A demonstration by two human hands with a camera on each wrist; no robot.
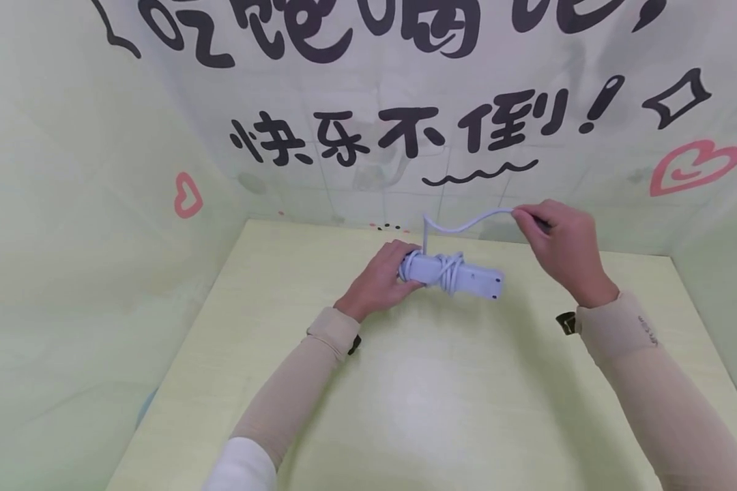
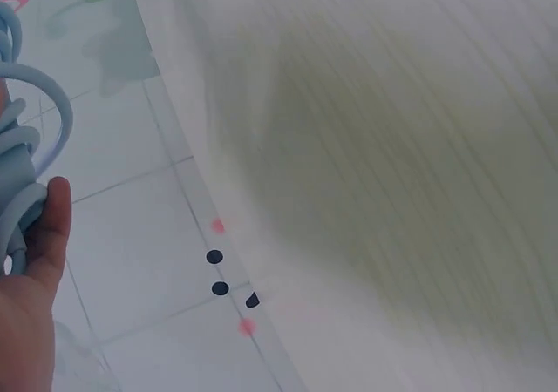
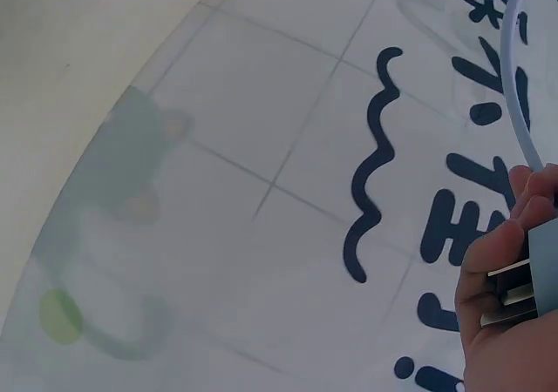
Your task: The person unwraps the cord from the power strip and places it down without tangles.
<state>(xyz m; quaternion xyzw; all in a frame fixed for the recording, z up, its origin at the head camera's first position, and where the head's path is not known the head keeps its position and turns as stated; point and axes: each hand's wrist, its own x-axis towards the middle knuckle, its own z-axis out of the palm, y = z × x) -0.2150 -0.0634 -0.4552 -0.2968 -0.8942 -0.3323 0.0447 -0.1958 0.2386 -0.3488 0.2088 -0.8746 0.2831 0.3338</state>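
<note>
A white power strip (image 1: 482, 281) is held above the table by my left hand (image 1: 379, 281), which grips its left end. Several turns of its white cord (image 1: 448, 273) are wound around the body. From the strip a free length of cord (image 1: 467, 226) rises and bends across to my right hand (image 1: 561, 245). That hand holds the cord's plug (image 3: 516, 300), whose metal prongs show in the right wrist view. In the left wrist view, cord loops (image 2: 54, 96) and the fingers of the left hand (image 2: 26, 322) appear at the left edge.
Beneath both hands lies a pale yellow table (image 1: 417, 389). A printed curtain (image 1: 344, 184) with black lettering and pink hearts hangs behind it and along the sides. Something blue (image 1: 146, 408) peeks out by the table's left edge.
</note>
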